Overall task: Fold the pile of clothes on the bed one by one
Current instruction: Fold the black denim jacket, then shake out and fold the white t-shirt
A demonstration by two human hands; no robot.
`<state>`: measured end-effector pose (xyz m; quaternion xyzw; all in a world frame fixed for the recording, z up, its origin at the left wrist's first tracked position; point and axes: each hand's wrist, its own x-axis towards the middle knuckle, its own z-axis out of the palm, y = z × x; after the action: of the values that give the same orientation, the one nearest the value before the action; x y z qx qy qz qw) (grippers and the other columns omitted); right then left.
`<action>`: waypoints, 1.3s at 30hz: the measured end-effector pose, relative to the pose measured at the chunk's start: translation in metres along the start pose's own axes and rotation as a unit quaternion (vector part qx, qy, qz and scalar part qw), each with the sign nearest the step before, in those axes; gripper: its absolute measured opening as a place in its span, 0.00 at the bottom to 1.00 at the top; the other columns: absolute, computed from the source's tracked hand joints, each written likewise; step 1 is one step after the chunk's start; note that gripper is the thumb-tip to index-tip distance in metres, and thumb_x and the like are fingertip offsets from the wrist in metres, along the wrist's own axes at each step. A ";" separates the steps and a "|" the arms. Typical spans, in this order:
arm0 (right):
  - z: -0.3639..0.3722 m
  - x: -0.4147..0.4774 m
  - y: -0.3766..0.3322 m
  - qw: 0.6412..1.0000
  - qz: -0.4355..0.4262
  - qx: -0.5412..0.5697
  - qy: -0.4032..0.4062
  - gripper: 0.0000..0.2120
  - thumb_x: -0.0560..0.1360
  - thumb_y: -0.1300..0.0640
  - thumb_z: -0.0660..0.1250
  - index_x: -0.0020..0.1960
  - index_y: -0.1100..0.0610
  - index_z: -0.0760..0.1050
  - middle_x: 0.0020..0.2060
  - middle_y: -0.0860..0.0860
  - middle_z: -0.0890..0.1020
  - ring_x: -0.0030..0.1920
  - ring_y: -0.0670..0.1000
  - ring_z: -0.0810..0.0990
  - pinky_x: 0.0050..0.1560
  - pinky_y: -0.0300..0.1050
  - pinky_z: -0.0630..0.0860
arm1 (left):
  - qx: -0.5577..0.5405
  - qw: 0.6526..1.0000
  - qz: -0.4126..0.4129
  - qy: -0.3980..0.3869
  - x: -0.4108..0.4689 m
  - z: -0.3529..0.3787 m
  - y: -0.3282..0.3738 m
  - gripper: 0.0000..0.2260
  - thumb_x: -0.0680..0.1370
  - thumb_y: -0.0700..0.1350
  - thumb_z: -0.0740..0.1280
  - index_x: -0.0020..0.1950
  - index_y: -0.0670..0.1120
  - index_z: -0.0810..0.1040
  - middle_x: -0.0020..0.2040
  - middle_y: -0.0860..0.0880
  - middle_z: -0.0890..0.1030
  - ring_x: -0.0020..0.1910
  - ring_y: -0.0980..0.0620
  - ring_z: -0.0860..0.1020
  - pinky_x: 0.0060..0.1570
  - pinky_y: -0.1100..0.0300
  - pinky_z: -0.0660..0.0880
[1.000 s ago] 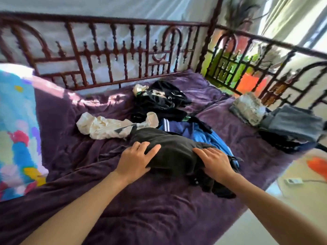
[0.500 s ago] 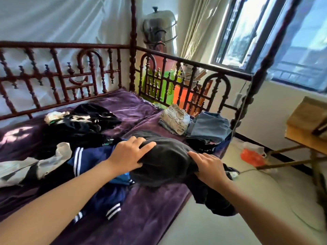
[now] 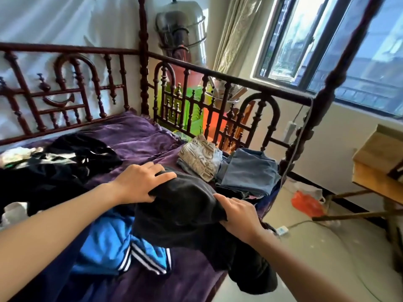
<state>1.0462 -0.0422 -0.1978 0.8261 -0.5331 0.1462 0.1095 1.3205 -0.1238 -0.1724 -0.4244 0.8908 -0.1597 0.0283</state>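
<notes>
1. The left hand lies flat on the left top of the folded charcoal-black fabric garment, with its fingers nearly straight and spread.
2. The right hand presses against the garment's right edge with its fingers almost straight. Its thumb is hidden by the cloth.
3. The garment sits between the 2 hands, near the outer edge of the purple velvet bedspread. It partly overlies a bright blue jacket with white-striped hems.
4. Just beyond it lie 2 folded items side by side: a beige patterned cloth and a grey-blue denim piece.
5. A loose heap of black clothes lies to the left, well apart from the folded items.
6. A carved dark-red wooden bed rail borders the bedspread's far sides.
</notes>
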 end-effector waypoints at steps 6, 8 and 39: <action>0.039 0.091 0.055 0.999 -0.005 0.006 -0.036 0.33 0.48 0.53 0.80 0.53 0.54 0.81 0.36 0.45 0.84 0.34 0.48 0.83 0.30 0.34 0.75 | -0.021 0.999 -0.016 -0.038 0.088 0.033 -0.057 0.34 0.73 0.56 0.64 0.75 0.59 0.52 0.69 0.54 0.64 0.66 0.54 0.66 0.56 0.59 0.72; 0.048 0.122 0.076 0.998 0.007 0.025 -0.063 0.29 0.59 0.55 0.76 0.60 0.55 0.77 0.44 0.48 0.85 0.42 0.52 0.84 0.39 0.42 0.78 | -0.017 0.999 -0.010 -0.045 0.125 0.034 -0.078 0.34 0.73 0.56 0.63 0.75 0.59 0.51 0.69 0.53 0.64 0.66 0.53 0.66 0.56 0.58 0.73; 0.371 0.307 0.377 0.866 0.073 -0.074 -0.489 0.29 0.78 0.34 0.46 0.76 0.43 0.49 0.75 0.63 0.49 0.74 0.67 0.41 0.72 0.63 0.46 | -0.244 0.896 -0.098 -0.357 0.476 0.290 0.007 0.30 0.79 0.49 0.59 0.77 0.56 0.48 0.77 0.47 0.38 0.75 0.41 0.37 0.72 0.41 0.42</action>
<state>0.8677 -0.5811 -0.4242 0.7397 -0.5865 -0.3089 -0.1158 1.0651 -0.5594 -0.4085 -0.5315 0.7858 0.2230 0.2242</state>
